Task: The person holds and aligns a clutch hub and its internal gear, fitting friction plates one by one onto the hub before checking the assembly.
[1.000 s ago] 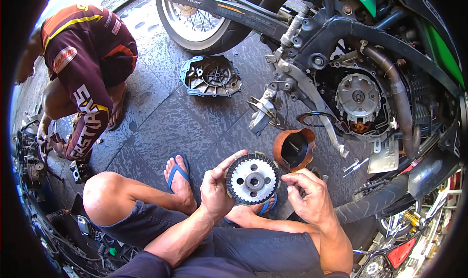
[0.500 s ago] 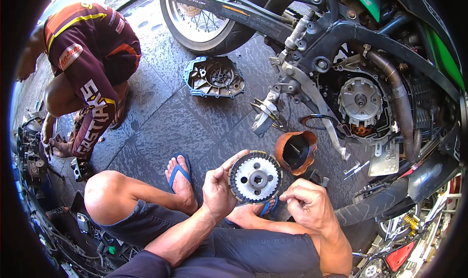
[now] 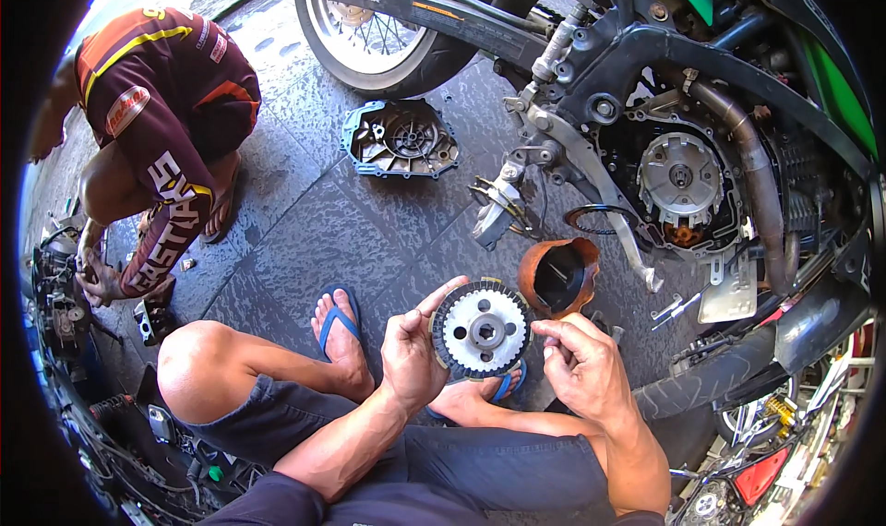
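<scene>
So, you hold one clutch pack (image 3: pixel 483 329) raised between your hands, over your right foot (image 3: pixel 469 393), its pale toothed face turned up toward you. Your left hand (image 3: pixel 413 352) grips its left edge, fingers around the rim; your right hand (image 3: pixel 583 362) is half curled, fingertips at the opposite edge, and whether they touch it can't be told. Expect it to be compact but fairly heavy, stiff metal, probably slick with oil, and its stacked plates may slip apart; the outer rim is the place to hold, squeezed front to back. Count four round holes about its single central bore. Around you are one engine side cover (image 3: pixel 401 139), one rust-coloured container (image 3: pixel 533 273), one clutch basket (image 3: pixel 681 177) in the motorcycle (image 3: pixel 637 69), two blue flip-flops (image 3: pixel 344 314) and one crouching co-worker (image 3: pixel 175 111).
</scene>
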Demonstrator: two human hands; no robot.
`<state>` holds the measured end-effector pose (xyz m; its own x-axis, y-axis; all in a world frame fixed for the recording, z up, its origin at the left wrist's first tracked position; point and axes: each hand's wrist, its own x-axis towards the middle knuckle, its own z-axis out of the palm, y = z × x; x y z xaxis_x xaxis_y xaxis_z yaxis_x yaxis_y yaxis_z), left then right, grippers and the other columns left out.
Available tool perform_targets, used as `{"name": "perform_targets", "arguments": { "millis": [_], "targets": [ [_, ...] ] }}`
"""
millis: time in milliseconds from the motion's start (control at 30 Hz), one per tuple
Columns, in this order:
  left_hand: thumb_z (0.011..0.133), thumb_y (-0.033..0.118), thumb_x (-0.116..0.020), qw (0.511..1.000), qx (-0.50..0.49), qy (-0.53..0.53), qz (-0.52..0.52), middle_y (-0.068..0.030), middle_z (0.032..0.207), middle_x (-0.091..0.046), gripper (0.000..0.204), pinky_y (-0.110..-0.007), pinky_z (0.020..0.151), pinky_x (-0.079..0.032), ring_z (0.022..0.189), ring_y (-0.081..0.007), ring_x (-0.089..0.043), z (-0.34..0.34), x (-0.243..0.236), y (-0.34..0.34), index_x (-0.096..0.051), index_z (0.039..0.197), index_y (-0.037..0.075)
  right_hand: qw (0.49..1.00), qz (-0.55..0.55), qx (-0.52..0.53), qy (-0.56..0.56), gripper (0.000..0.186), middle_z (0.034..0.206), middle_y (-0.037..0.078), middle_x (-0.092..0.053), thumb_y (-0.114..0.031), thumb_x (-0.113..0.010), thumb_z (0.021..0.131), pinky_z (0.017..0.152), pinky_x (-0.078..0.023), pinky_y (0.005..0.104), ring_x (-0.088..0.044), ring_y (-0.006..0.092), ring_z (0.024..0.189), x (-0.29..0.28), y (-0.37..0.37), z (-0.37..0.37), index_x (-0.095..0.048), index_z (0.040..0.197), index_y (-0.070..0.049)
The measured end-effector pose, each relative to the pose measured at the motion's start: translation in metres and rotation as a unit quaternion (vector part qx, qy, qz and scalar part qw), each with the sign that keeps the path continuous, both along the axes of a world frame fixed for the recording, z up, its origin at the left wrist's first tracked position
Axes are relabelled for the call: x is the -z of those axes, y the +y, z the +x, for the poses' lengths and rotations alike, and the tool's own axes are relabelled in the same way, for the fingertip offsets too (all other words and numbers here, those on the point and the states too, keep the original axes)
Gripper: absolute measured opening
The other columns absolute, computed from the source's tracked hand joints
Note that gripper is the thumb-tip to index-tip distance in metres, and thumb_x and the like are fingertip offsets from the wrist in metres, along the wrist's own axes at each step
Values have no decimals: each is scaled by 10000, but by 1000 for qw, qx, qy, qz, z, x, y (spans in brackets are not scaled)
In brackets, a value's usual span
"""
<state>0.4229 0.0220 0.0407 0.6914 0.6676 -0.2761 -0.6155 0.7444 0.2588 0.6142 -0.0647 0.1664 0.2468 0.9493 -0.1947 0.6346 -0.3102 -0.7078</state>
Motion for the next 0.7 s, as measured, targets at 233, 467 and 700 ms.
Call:
{"name": "perform_targets", "arguments": {
  "millis": [233,467,700],
  "targets": [
    [986,372,-305,1000,-15,21,-7,-210,1554,-497,730,-479,1232,-349,1426,-345,-500,0,-2,1,-355,1567,-67,998,15,-41,-45,203,926,106,-683,22,-700,882,622,-534,283,-670,147,705,-1,-4,-6,-746,1080,28],
    [995,359,-297,1000,-11,-14,-19,-206,1528,-530,713,-474,1227,-357,1416,-337,-515,0,-1,1,-356,1571,-57,997,16,-64,-50,166,904,115,-697,-1,-718,880,620,-546,303,-686,178,706,-5,-5,-11,-755,1038,31],
    [1009,347,-286,1000,-14,-7,-13,-210,1524,-531,699,-472,1231,-352,1417,-333,-515,1,-2,1,-348,1576,-57,997,-7,-80,7,165,912,129,-719,-3,-714,883,624,-549,300,-691,185,712,-5,-7,-16,-763,1038,24]
  ]
}}
